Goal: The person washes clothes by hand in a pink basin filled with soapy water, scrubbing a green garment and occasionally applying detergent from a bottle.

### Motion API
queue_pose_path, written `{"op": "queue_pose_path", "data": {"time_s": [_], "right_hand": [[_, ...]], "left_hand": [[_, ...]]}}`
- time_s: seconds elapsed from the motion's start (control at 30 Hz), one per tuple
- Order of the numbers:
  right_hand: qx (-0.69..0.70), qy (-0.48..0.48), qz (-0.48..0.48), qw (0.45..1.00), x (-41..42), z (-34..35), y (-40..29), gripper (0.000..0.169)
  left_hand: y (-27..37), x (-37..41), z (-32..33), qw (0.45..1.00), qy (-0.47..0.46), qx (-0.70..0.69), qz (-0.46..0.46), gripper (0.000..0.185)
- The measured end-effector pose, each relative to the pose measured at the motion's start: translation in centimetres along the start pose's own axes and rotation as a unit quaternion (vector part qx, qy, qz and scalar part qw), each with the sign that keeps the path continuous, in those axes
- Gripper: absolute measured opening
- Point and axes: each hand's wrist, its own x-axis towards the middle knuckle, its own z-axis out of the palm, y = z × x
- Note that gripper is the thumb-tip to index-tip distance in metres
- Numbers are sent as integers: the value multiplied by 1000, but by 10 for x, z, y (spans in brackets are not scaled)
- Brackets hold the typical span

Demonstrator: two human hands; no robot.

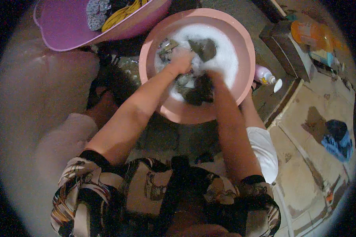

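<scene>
A round pink plastic basin stands in front of me, with white suds and wet cloth in it. My left hand is curled on a wet patterned cloth left of the basin's middle. Close beside it, my right hand reaches down into the suds by a dark wet cloth. Blur and foam hide the right fingers, so their grip does not show. Another dark piece of cloth rises through the foam beyond both hands.
A larger pink-purple tub at the upper left holds a grey fluffy textile and a yellow patterned cloth. Right of the basin lies a pink bottle beside a raised ledge. A blue item rests on the tiles.
</scene>
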Motion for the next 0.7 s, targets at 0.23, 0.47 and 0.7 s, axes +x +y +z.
{"op": "queue_pose_path", "data": {"time_s": [0.23, 0.47, 0.7], "right_hand": [[139, 305, -80, 939, -122, 14, -133, 50], [113, 401, -144, 898, -146, 56, -176, 38], [268, 459, -72, 844, -147, 59, -151, 40]], "left_hand": [[41, -26, -51, 705, 78, -655, -260, 59], [32, -87, -43, 580, 135, -790, -149, 36], [60, -76, -49, 533, 130, -805, -227, 46]]}}
